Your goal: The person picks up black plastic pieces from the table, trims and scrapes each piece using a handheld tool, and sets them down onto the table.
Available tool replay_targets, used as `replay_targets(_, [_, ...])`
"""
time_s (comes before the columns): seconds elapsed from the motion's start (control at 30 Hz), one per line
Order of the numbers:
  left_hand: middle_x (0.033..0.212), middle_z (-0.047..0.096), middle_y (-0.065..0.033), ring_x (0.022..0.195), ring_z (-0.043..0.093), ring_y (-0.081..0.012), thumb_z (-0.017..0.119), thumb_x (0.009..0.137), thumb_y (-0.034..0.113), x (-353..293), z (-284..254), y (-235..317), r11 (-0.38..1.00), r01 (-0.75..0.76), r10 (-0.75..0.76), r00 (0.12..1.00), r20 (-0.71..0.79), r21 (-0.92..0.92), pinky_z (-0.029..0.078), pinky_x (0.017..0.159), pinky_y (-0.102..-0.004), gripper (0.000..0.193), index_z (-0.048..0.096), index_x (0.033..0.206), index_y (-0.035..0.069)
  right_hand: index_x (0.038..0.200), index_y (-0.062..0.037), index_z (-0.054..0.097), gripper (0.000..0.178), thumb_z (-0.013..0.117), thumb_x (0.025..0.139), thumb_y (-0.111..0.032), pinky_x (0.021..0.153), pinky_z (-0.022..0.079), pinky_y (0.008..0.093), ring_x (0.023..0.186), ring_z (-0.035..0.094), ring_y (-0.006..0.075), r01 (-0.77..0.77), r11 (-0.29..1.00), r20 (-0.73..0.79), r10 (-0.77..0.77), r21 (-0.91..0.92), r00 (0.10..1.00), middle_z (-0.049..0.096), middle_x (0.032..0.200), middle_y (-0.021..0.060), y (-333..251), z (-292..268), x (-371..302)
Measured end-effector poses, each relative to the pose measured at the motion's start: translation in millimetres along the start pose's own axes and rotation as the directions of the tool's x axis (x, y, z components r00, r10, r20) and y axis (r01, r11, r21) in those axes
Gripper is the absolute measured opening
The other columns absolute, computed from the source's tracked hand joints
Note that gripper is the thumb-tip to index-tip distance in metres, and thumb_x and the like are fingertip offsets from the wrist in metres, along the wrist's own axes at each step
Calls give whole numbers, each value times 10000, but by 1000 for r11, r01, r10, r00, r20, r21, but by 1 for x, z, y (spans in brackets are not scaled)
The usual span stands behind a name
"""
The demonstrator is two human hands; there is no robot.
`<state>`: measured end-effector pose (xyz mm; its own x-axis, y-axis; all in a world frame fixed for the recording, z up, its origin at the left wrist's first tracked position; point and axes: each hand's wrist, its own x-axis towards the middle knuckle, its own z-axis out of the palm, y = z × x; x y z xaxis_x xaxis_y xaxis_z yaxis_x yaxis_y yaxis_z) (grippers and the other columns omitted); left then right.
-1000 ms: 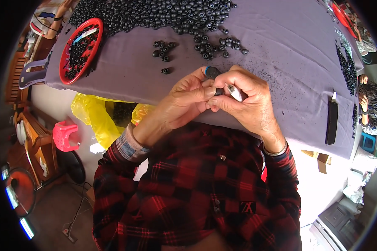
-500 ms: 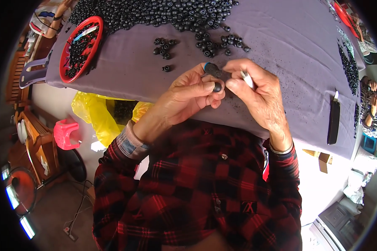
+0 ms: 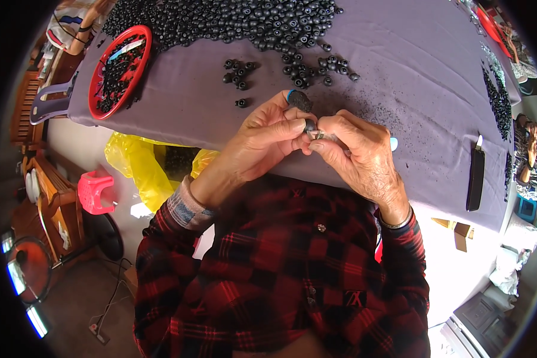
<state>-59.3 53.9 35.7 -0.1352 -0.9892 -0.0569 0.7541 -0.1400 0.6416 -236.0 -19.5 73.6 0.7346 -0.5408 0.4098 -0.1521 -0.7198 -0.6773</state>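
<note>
Between the thumb and fingers of my left hand [image 3: 253, 143] is a small round black piece [image 3: 309, 125]. A dark, speckled finger cover [image 3: 300, 101] with a blue rim sits on one fingertip of that hand. My right hand [image 3: 367, 158] is closed round a small tool with a pale handle [image 3: 394, 144]; its working end is at the black piece, and the fingers hide most of it, so its kind is unclear. Both hands meet above the near edge of the table. Beyond them lie small clusters of similar black pieces [image 3: 238, 76].
A large heap of black pieces [image 3: 238, 24] covers the far part of the purple tablecloth [image 3: 191, 89]. Black scraps fill a red basin [image 3: 145, 71] at left. Dark crumbs dot the cloth. A black-handled knife [image 3: 476, 179] lies right. A yellow bag [image 3: 131, 167] hangs below the table edge.
My right hand has moved left and down, bringing the tool against the black piece. My left hand has stayed nearly in place, still holding that piece.
</note>
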Motion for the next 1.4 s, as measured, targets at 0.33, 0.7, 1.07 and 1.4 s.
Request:
replay_targets(0.33, [973, 631, -76, 830, 634, -157, 595, 906, 33, 1, -8, -1, 999, -26, 25, 1000, 16, 20, 521, 761, -315, 239, 480, 1114, 60, 934, -25, 627, 121, 691, 838, -60, 582, 500, 301, 639, 621, 185, 19, 995, -4, -19, 95, 1000, 629, 769, 78, 6, 4, 0])
replay_targets(0.7, [942, 607, -89, 843, 585, -166, 659, 866, 89, 1, -8, -1, 993, 19, -16, 999, -30, 114, 500, 749, -335, 363, 463, 1170, 68, 978, -24, 640, 217, 734, 797, -100, 647, 428, 222, 697, 502, 81, -273, 941, 34, 272, 200, 962, 556, 801, 14, 10, -18, -1])
replay_targets(1.07, [943, 587, -72, 808, 608, -176, 667, 823, 71, -11, -15, 8, 939, 303, -314, 948, 46, 164, 514, 634, -298, 452, 431, 1208, 40, 840, -32, 633, 118, 725, 767, -30, 586, 466, 288, 637, 585, 190, -104, 935, 175, 47, 338, 984, 581, 713, 54, -3, -1, 4])
replay_targets(1.4, [833, 598, -9, 665, 558, -81, 706, 836, 63, -23, -56, 32, 334, 24, 393, 905, -162, 942, 465, 618, -226, 186, 621, 1002, 54, 910, -20, 658, 147, 703, 788, -90, 660, 495, 346, 718, 624, 278, -194, 890, -25, 202, -413, 979, 628, 828, 103, 80, -42, 39])
